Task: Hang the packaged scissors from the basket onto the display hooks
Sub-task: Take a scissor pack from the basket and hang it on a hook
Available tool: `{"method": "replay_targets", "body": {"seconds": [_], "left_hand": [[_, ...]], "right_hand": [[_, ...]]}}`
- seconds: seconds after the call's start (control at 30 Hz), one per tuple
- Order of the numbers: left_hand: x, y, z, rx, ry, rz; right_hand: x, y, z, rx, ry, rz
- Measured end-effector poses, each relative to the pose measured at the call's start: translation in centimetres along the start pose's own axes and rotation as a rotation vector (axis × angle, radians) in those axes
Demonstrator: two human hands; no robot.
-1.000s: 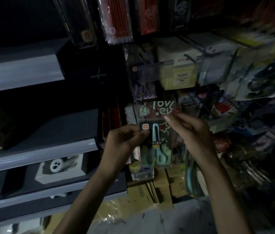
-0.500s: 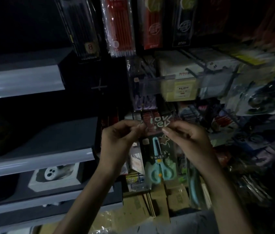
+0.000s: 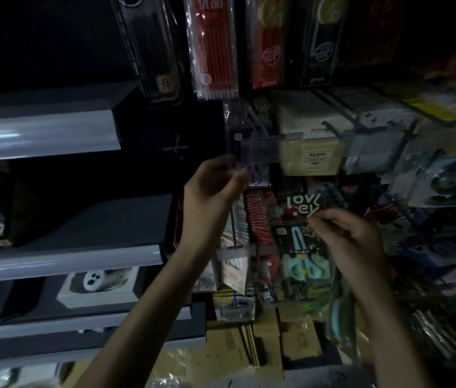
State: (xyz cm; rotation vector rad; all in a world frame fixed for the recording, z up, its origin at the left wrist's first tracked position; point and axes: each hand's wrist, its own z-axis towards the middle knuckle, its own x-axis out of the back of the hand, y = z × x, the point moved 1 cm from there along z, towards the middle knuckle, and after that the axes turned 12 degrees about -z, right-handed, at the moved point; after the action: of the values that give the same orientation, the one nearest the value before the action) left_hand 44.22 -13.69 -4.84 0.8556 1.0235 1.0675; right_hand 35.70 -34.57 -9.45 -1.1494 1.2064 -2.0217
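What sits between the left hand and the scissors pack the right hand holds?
In the head view, hanging red packs fill the gap between left hand and scissors pack, pinched by the right hand.

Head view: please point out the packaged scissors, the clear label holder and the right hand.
packaged scissors [image 3: 305, 267], head view, on the mint handles.
clear label holder [image 3: 266, 148], head view, on its transparent front.
right hand [image 3: 355, 242], head view, on the back of the hand.

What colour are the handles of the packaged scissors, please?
Pale mint green handles on the dark-carded packaged scissors, in the head view.
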Motion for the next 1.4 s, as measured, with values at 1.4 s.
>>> {"method": "replay_targets", "body": {"seconds": [1.4], "left_hand": [[-0.8, 3.7, -2.2, -0.836, -0.101, 1.339]], "right_hand": [[-1.3, -4.7, 0.3, 0.065, -0.028, 0.153]]}}
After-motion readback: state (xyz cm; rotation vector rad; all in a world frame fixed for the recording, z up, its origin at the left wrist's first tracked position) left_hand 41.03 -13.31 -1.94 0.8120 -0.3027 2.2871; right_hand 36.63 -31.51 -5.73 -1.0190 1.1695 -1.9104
